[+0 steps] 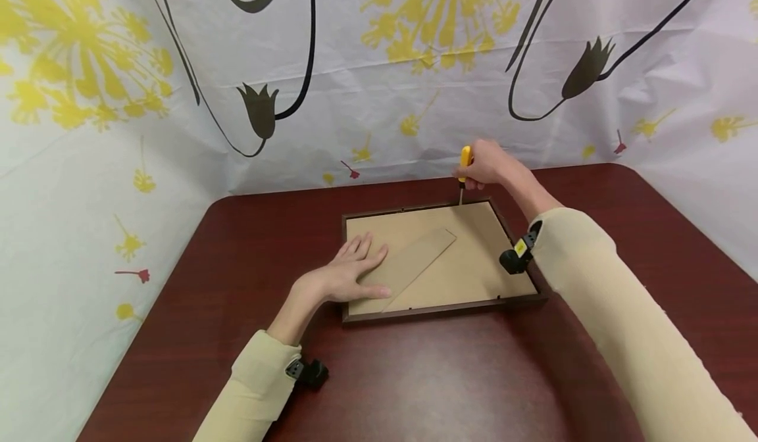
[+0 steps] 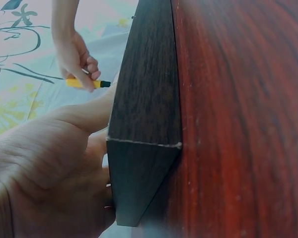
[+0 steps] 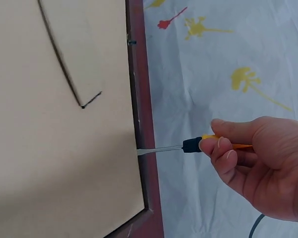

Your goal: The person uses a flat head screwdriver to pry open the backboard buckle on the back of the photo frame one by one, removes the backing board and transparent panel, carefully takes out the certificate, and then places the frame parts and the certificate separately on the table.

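A picture frame (image 1: 444, 307) lies back side up on the table, its tan backing board (image 1: 474, 258) showing. A stand flap (image 1: 414, 258) is cut into the board. My left hand (image 1: 349, 274) rests with spread fingers on the frame's left part. In my right hand (image 1: 485, 164) I grip a screwdriver (image 1: 466, 159) with a yellow and black handle. Its flat tip touches the far inner edge of the frame, near the far right corner, as the right wrist view shows. Small dark tabs (image 3: 132, 42) stand along the frame's edge.
The dark red wooden table (image 1: 438, 376) runs out on all sides of the frame. Behind it and at both sides hangs a white cloth (image 1: 331, 146) with yellow and grey flower prints. A wrist camera (image 1: 515, 258) sits on each sleeve.
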Motion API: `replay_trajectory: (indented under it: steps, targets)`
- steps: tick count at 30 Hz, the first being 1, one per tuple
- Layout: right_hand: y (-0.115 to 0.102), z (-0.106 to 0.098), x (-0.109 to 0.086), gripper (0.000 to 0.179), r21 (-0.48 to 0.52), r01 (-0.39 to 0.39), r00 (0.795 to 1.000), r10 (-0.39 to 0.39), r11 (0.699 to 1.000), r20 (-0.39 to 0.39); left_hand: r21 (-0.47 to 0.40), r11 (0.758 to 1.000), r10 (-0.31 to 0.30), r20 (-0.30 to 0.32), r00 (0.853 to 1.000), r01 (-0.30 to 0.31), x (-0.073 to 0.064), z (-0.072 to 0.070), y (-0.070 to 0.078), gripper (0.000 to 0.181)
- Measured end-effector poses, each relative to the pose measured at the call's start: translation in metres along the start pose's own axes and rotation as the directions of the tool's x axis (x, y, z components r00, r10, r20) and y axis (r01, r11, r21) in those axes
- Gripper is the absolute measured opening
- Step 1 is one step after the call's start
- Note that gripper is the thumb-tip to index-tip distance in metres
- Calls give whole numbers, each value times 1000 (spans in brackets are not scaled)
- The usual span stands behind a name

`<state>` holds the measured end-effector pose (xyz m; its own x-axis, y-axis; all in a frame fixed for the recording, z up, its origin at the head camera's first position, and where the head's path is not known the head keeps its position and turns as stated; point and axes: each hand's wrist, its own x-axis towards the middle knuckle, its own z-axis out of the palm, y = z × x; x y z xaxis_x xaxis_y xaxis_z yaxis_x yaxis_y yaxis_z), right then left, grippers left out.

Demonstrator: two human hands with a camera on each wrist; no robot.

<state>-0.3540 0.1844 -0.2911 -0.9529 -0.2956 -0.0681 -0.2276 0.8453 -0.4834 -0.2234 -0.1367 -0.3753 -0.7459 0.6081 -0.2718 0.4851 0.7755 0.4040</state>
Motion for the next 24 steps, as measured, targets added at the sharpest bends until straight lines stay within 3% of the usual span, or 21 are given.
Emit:
replay_trajectory:
  steps: [10, 17, 24]
  targets:
    - [24, 12, -28, 21, 136, 87, 993, -75, 987, -91, 9, 1000, 2, -15, 1000, -2, -1, 2, 0, 87]
    - [32, 20, -41, 21, 180, 100, 986, -74, 979, -148, 2, 1000, 7, -27, 1000, -6, -1, 3, 1, 88]
    - [35, 24, -50, 31, 230, 95, 987, -60, 968, -151, -6, 1000, -1, -30, 1000, 1, -2, 3, 0, 88]
